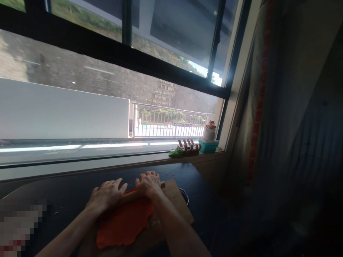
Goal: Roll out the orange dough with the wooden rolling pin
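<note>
A flat sheet of orange dough (pixel 123 225) lies on a wooden board (pixel 175 203) on a dark table. A wooden rolling pin (pixel 131 195) rests across the far end of the dough. My left hand (pixel 107 194) lies flat on the pin with its fingers stretched out. My right hand (pixel 147 184) presses down on the pin's right part, fingers curled over it. Only short bits of the pin show between and beside the hands.
On the window sill at the right stand a small white jar on a teal box (pixel 209 141), a wooden rack (pixel 189 147) and a green lump (pixel 175 153). A metal loop (pixel 184 194) pokes out behind the board. A curtain (pixel 268 107) hangs at the right.
</note>
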The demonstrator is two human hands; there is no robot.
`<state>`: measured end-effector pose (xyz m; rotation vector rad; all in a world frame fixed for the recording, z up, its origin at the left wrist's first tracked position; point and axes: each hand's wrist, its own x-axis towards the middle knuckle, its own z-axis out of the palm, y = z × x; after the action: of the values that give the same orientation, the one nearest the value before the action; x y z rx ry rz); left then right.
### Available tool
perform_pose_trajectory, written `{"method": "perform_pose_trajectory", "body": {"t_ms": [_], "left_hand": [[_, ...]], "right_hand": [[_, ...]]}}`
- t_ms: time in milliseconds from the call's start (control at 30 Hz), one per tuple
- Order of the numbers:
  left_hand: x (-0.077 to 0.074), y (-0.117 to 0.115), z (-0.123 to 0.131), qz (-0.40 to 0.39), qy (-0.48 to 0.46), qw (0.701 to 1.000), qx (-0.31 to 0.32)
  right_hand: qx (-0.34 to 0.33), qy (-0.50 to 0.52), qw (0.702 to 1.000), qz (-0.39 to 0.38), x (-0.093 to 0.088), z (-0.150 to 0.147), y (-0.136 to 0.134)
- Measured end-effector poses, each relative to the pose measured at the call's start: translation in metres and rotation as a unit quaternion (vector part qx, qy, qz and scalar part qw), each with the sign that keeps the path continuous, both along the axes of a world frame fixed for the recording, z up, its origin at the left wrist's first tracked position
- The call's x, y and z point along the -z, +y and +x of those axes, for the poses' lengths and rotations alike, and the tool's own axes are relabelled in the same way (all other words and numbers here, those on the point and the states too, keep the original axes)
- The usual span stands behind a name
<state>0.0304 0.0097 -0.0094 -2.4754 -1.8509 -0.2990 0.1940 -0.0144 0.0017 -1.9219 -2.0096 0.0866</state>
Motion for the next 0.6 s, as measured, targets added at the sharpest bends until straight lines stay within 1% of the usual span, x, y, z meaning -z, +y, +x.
{"method": "perform_pose_trajectory", "body": {"t_ms": [100, 267, 367, 467, 533, 600], "left_hand": [[0.005, -0.011, -0.003, -0.031, 0.040, 0.999, 0.021], [0.012, -0.046, -0.007, 0.024, 0.032, 0.996, 0.076], [0.011, -0.066, -0.009, 0.027, 0.035, 0.995, 0.093], [0.006, -0.072, -0.006, 0.023, 0.032, 0.996, 0.085], [0.004, -0.065, -0.004, 0.023, 0.027, 0.997, 0.067], [0.002, -0.050, -0.002, 0.017, 0.014, 0.999, 0.038]], "right_hand": [[-0.020, -0.008, 0.999, 0.026, 0.003, 0.002, -0.017], [-0.065, -0.005, 0.996, 0.057, 0.010, 0.009, -0.062], [-0.094, 0.005, 0.993, 0.068, 0.016, 0.013, -0.078], [-0.095, -0.002, 0.993, 0.070, 0.021, 0.015, -0.072], [-0.088, -0.012, 0.994, 0.070, 0.021, 0.013, -0.058], [-0.073, -0.020, 0.995, 0.067, 0.019, 0.008, -0.039]]}}
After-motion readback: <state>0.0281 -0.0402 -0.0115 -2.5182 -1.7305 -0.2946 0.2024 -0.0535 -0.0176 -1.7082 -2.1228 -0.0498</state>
